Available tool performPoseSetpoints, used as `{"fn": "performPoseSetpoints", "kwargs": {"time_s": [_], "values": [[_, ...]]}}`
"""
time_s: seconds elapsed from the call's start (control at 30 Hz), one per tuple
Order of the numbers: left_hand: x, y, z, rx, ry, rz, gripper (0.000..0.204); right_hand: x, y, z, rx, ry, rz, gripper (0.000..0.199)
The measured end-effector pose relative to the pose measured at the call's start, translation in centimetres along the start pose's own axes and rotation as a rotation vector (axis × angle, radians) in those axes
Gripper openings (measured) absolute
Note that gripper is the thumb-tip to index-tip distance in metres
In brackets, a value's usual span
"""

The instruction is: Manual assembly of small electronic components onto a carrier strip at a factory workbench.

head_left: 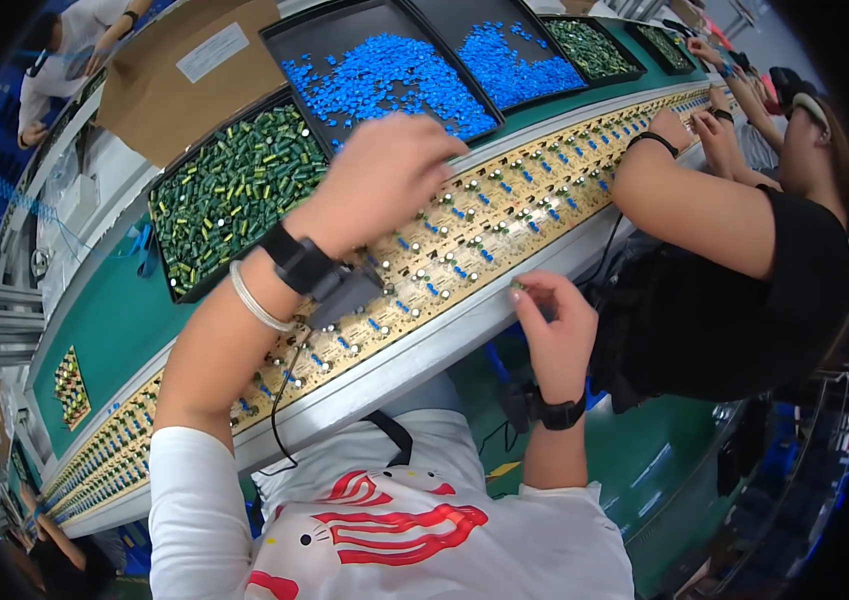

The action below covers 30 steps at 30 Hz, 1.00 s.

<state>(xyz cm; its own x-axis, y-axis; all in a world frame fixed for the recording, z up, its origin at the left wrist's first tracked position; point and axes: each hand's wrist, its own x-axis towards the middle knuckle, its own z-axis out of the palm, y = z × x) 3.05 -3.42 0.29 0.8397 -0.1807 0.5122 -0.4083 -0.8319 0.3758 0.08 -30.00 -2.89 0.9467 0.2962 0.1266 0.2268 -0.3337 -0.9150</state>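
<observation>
From my end, the green work surface [109,335] shows at the left with a small loose board [71,388] on it, and a long line of tan circuit boards [427,262] runs from lower left to upper right behind a pale metal rail [389,375]; a person in white [84,25] stands at upper left. Along the far side I have an opened cardboard box [159,100], then a heap of green cylindrical components [234,195] in a black tray, then two dark trays of blue parts [374,80]. My left forearm, its wrist unit [344,297] and a black cable [277,410] hide some of the boards; at right a co-worker in black [714,300] reaches over them farther along. My left hand [389,180] is blurred, fingers bent rightward above the far edge of the boards, just beside the green heap; I cannot tell whether it holds anything. My right hand [556,320], near the rail, pinches a small greenish part [517,286] between thumb and fingertip.
</observation>
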Motion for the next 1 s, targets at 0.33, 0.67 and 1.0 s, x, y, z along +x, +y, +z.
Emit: {"fn": "performPoseSetpoints", "kwargs": {"time_s": [0.33, 0.67, 1.0], "values": [[-2.8, -5.9, -1.5, 0.033, -0.102, -0.111, 0.014, 3.5, -0.9, -0.3, -0.336, -0.209, -0.116, 0.016], [-3.3, -5.3, -0.4, 0.058, 0.068, -0.137, 0.008, 4.8, -1.5, -0.1, -0.594, -0.295, -0.332, 0.016], [-3.4, -5.3, -0.2, -0.033, 0.17, -0.159, 0.012, 4.8, -2.2, 0.2, -0.573, -0.344, -0.406, 0.021]]}}
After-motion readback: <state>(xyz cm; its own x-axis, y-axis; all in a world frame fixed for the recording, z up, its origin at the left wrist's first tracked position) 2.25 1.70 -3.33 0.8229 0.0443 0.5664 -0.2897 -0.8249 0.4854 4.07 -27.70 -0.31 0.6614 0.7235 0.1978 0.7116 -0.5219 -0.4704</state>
